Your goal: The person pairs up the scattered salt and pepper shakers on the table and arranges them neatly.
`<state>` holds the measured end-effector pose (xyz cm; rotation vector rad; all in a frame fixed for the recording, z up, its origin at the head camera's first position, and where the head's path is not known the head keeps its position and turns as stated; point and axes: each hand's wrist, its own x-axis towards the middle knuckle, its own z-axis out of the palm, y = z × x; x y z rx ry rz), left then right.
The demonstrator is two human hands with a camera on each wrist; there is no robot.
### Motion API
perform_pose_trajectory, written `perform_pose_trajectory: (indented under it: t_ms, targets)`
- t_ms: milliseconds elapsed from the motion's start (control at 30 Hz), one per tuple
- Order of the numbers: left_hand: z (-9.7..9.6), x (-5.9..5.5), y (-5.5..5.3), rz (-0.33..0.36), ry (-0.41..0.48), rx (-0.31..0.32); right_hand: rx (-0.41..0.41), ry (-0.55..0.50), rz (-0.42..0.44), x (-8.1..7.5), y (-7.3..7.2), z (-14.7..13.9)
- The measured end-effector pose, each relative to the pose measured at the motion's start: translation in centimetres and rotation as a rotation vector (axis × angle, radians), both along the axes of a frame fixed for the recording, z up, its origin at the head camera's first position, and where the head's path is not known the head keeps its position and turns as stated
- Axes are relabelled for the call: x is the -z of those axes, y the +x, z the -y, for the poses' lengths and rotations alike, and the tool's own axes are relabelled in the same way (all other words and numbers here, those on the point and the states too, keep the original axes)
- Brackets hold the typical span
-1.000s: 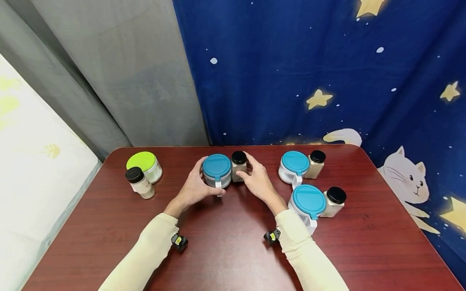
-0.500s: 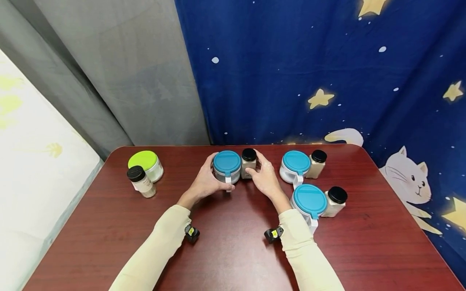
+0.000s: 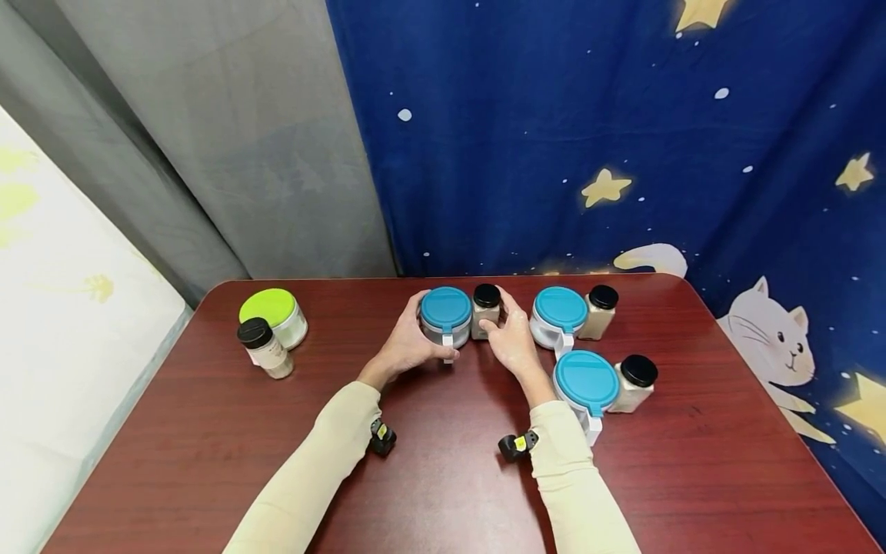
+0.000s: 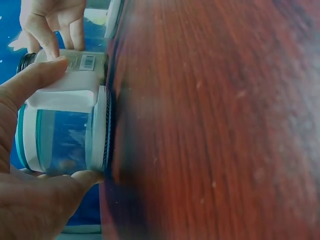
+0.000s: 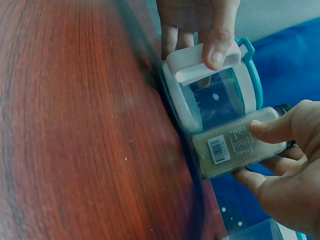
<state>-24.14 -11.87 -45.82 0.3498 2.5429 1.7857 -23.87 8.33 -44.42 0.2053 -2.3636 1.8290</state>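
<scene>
My left hand (image 3: 407, 342) holds a clear round seasoning jar (image 3: 446, 308) with a blue lid and a white handle, its thumb lying over the handle. Pressed close to the jar's right side is a square spice bottle (image 3: 485, 313) with a black cap, gripped between the thumb and fingers of my right hand (image 3: 515, 342). Both containers stand upright near the table's back edge. In the right wrist view a barcode label shows on the spice bottle (image 5: 235, 145). The left wrist view shows the jar's clear side (image 4: 65, 135) between thumb and fingers.
Just right of my right hand stands another blue-lidded jar (image 3: 561, 309) beside a black-capped bottle (image 3: 599, 314). A similar jar (image 3: 587, 382) and bottle (image 3: 633, 385) stand nearer, by my right forearm. At left are a green-lidded jar (image 3: 270, 308) and a round shaker (image 3: 268, 350).
Both hands have moved to the right along the table's back, bringing the blue-lidded jar and the spice bottle together toward the other jars. The other containers stay where they were.
</scene>
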Motion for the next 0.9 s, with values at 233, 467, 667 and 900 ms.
perform_pose_trajectory:
  t_ms: [233,467,667,900]
  targets:
    - [-1.1,-0.1,-0.3,0.003,-0.021,0.045,0.049,0.093,-0.006,0.4,0.1,-0.5]
    - [-1.8,0.2,-0.4,0.010,-0.015,0.058,0.071,0.111,0.015,0.9,0.2,-0.8]
    - [-2.1,0.3,-0.7,0.014,-0.009,0.059,0.059,0.110,0.042,1.0,0.1,-0.9]
    - [-2.3,0.3,-0.8,0.015,-0.008,0.064,0.065,0.106,0.064,1.1,0.0,-0.9]
